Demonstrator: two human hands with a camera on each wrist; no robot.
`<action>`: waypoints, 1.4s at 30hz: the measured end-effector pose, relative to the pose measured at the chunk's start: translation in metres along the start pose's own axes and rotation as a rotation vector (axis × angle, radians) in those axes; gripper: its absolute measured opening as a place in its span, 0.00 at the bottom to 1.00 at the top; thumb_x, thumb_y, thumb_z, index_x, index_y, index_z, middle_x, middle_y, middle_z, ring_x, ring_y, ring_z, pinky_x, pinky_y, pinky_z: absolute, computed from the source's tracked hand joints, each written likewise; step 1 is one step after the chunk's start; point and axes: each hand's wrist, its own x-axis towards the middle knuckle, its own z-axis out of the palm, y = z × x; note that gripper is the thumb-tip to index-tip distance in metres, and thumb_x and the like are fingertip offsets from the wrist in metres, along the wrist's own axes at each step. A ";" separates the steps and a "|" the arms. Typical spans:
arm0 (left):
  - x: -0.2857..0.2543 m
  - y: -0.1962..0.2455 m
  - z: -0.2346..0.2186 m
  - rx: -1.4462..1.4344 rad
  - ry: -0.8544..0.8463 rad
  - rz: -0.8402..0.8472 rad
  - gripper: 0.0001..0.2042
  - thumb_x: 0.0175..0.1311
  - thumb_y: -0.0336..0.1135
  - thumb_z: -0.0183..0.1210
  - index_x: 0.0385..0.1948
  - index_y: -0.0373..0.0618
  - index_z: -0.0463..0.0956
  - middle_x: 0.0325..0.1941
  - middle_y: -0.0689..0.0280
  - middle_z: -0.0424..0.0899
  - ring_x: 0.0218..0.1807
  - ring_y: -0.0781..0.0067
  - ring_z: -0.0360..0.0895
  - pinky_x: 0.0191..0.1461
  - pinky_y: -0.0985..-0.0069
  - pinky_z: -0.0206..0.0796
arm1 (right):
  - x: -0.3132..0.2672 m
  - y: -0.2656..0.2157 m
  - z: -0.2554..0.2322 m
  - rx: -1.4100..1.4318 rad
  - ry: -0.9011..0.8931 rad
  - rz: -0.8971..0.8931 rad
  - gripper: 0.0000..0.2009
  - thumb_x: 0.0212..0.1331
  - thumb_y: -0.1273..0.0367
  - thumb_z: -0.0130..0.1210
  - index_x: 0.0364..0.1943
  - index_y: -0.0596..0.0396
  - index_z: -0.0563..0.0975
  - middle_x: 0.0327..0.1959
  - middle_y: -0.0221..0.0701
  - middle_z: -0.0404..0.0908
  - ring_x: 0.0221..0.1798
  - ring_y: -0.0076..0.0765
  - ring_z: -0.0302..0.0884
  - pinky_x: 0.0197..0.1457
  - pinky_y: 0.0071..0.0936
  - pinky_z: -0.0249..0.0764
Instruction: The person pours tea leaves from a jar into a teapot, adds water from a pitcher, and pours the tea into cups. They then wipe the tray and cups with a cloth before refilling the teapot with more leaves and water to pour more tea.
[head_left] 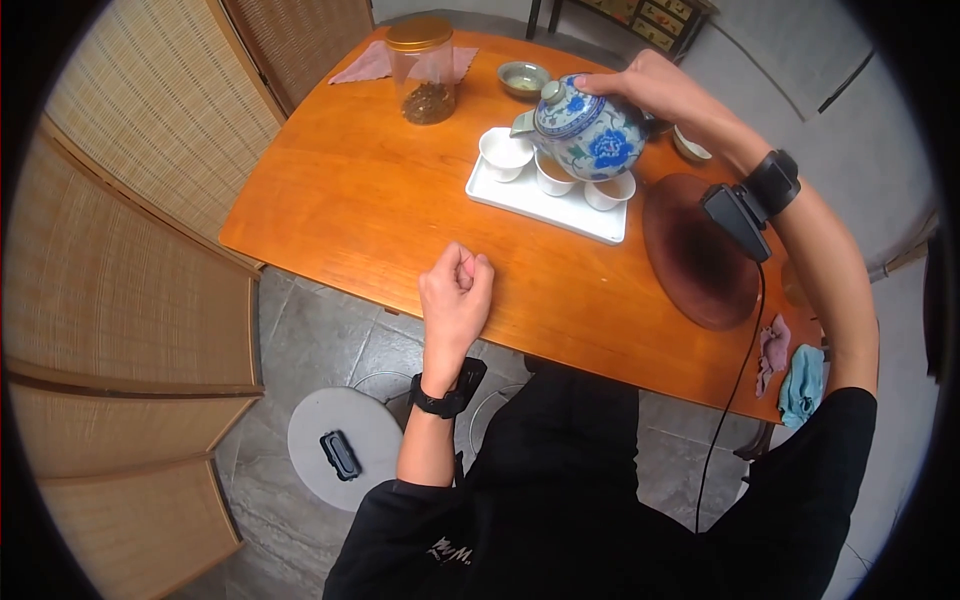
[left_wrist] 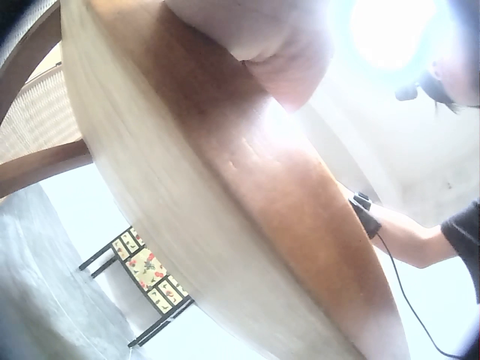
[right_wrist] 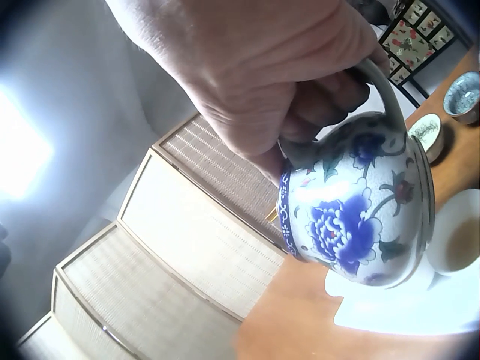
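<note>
In the head view a blue-flowered teapot is tilted over a white tray, its spout toward the left cup. The right hand grips its handle, the thumb by the lid; the right wrist view shows the fingers of the right hand curled round the handle of the teapot. The middle cup and right cup hold brownish liquid. The left hand rests at the table's near edge, fingers curled, holding nothing visible.
A gold-lidded jar and pink cloth stand at the back left of the table. Behind the tray is a small bowl. A dark red oval board lies right, with cloths at the corner.
</note>
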 end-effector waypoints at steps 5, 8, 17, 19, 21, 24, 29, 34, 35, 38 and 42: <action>0.000 -0.001 0.000 0.005 -0.003 0.009 0.13 0.58 0.29 0.58 0.17 0.39 0.65 0.08 0.67 0.58 0.13 0.80 0.54 0.19 0.75 0.48 | 0.025 0.010 0.003 -0.154 0.007 -0.036 0.25 0.49 0.47 0.64 0.19 0.61 0.82 0.13 0.28 0.74 0.16 0.23 0.70 0.20 0.21 0.66; -0.001 0.001 -0.001 -0.005 -0.010 0.008 0.13 0.59 0.29 0.57 0.17 0.40 0.65 0.10 0.70 0.57 0.15 0.83 0.53 0.19 0.77 0.47 | 0.026 0.008 0.012 -0.134 0.092 -0.090 0.27 0.48 0.47 0.64 0.19 0.63 0.83 0.13 0.31 0.76 0.16 0.25 0.73 0.22 0.22 0.68; -0.001 -0.001 0.000 -0.004 -0.001 0.009 0.12 0.59 0.29 0.57 0.17 0.38 0.66 0.09 0.66 0.59 0.13 0.80 0.56 0.19 0.75 0.50 | 0.032 -0.005 0.011 -0.367 0.084 -0.190 0.30 0.48 0.44 0.63 0.20 0.63 0.84 0.15 0.34 0.78 0.18 0.25 0.75 0.23 0.23 0.70; -0.001 -0.001 0.000 -0.012 -0.007 -0.001 0.12 0.59 0.29 0.57 0.17 0.38 0.66 0.09 0.66 0.60 0.13 0.80 0.56 0.19 0.75 0.50 | -0.009 -0.042 -0.002 -0.326 0.039 -0.149 0.25 0.52 0.49 0.61 0.24 0.63 0.82 0.16 0.36 0.78 0.18 0.31 0.74 0.23 0.27 0.69; -0.001 -0.001 0.000 -0.004 -0.006 0.004 0.12 0.59 0.29 0.57 0.17 0.38 0.66 0.09 0.66 0.59 0.13 0.80 0.56 0.19 0.75 0.50 | -0.021 -0.055 -0.007 -0.331 0.007 -0.122 0.25 0.52 0.50 0.60 0.26 0.66 0.81 0.20 0.41 0.79 0.22 0.37 0.76 0.26 0.31 0.71; -0.001 0.000 -0.001 0.007 -0.006 0.016 0.12 0.59 0.29 0.57 0.17 0.39 0.66 0.09 0.67 0.59 0.13 0.80 0.55 0.19 0.75 0.49 | -0.012 -0.055 -0.008 -0.395 -0.012 -0.119 0.29 0.49 0.49 0.62 0.26 0.70 0.81 0.25 0.49 0.82 0.28 0.44 0.81 0.32 0.36 0.76; -0.001 0.000 -0.001 0.002 -0.017 0.006 0.12 0.59 0.29 0.58 0.17 0.39 0.66 0.08 0.67 0.59 0.13 0.80 0.55 0.19 0.75 0.49 | -0.008 -0.056 -0.009 -0.447 -0.016 -0.182 0.29 0.49 0.49 0.62 0.25 0.71 0.81 0.24 0.48 0.81 0.27 0.43 0.81 0.31 0.34 0.76; -0.001 -0.002 0.000 -0.004 -0.014 0.008 0.12 0.59 0.29 0.58 0.17 0.39 0.66 0.08 0.67 0.58 0.13 0.80 0.55 0.19 0.75 0.49 | -0.008 -0.058 -0.010 -0.415 -0.028 -0.157 0.29 0.49 0.49 0.61 0.26 0.71 0.81 0.23 0.48 0.81 0.27 0.42 0.81 0.31 0.33 0.77; -0.001 -0.002 0.000 -0.005 -0.014 0.013 0.12 0.59 0.29 0.58 0.17 0.39 0.66 0.08 0.67 0.58 0.13 0.80 0.55 0.19 0.75 0.49 | -0.008 -0.059 -0.009 -0.405 -0.037 -0.147 0.29 0.49 0.49 0.61 0.26 0.71 0.81 0.23 0.48 0.82 0.27 0.42 0.81 0.30 0.33 0.77; -0.001 -0.003 0.001 -0.006 -0.015 0.016 0.12 0.59 0.29 0.58 0.17 0.39 0.66 0.08 0.67 0.58 0.13 0.79 0.55 0.19 0.75 0.49 | -0.007 -0.063 -0.009 -0.489 -0.063 -0.158 0.29 0.49 0.49 0.62 0.28 0.71 0.81 0.24 0.47 0.82 0.28 0.42 0.82 0.31 0.32 0.77; -0.002 -0.001 0.000 0.002 -0.029 0.003 0.12 0.59 0.29 0.58 0.17 0.39 0.66 0.08 0.67 0.58 0.13 0.79 0.55 0.19 0.75 0.49 | -0.009 -0.071 -0.012 -0.458 -0.074 -0.212 0.28 0.48 0.50 0.62 0.27 0.71 0.81 0.25 0.48 0.83 0.29 0.42 0.83 0.32 0.31 0.78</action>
